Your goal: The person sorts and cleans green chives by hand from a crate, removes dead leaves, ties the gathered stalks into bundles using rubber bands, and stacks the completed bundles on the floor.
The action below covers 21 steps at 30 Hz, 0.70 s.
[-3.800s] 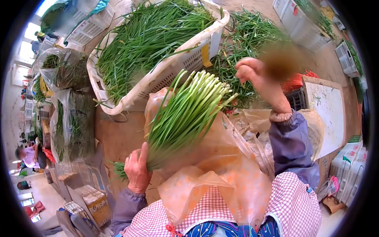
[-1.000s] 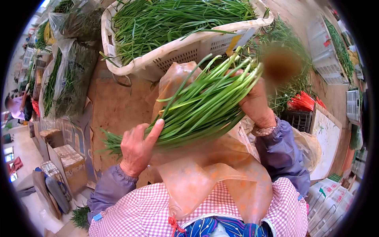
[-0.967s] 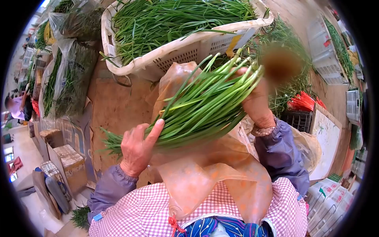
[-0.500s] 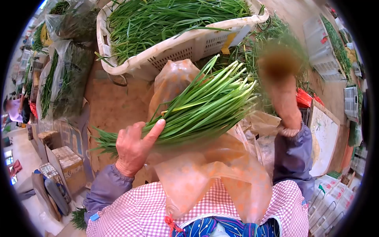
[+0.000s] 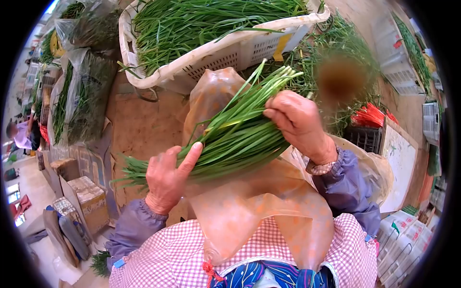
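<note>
A bundle of long green stalks (image 5: pixel 240 137) lies across my lap over a translucent orange-patterned apron (image 5: pixel 230 216), its pale ends pointing up and right. My left hand (image 5: pixel 169 175) is wrapped round the leafy end, thumb lying along the top. At the pale end, my right hand (image 5: pixel 300 122) has its fingers pinched together on the upper side of the bundle. Which stalks are between those fingertips is too small to tell. Beyond the bundle stands a white crate (image 5: pixel 211 60) heaped with more green stalks.
Loose greens (image 5: pixel 343 48) lie on the floor right of the crate. Red strips (image 5: pixel 367 115) sit on a dark crate (image 5: pixel 363 137) beside a white board (image 5: pixel 397 161). Bagged greens (image 5: pixel 86 101) and cardboard boxes (image 5: pixel 89 204) are at the left. A person (image 5: pixel 23 134) is at the far left.
My right hand has come back from the right side, over the floor greens, to the pale end of the bundle, and its fingers have closed there. My left hand keeps its hold.
</note>
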Available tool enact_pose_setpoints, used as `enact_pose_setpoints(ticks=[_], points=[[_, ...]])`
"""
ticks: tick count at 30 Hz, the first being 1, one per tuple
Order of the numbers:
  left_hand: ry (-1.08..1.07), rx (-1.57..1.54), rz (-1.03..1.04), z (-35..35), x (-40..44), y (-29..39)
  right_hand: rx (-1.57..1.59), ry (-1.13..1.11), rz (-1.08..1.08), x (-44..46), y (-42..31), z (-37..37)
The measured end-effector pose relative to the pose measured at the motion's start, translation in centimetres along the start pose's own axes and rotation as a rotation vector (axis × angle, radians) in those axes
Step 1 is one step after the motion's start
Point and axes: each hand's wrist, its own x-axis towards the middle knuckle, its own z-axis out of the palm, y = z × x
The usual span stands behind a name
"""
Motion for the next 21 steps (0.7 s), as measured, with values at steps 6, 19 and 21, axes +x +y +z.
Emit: enact_pose_setpoints(ticks=[6, 19, 21], points=[[0.010, -0.072, -0.029, 1.0, -0.6, 0.0, 0.640, 0.340, 0.529, -0.4, 0.0, -0.7], [0.042, -0.146, -0.050, 2.0, -0.8, 0.1, -0.884, 0.119, 0.358, -5.4, 10.1, -11.7], [0.002, -0.158, -0.080, 1.6, -0.9, 0.6, -0.109, 0.288, 0.527, -1.7, 5.0, -8.3]])
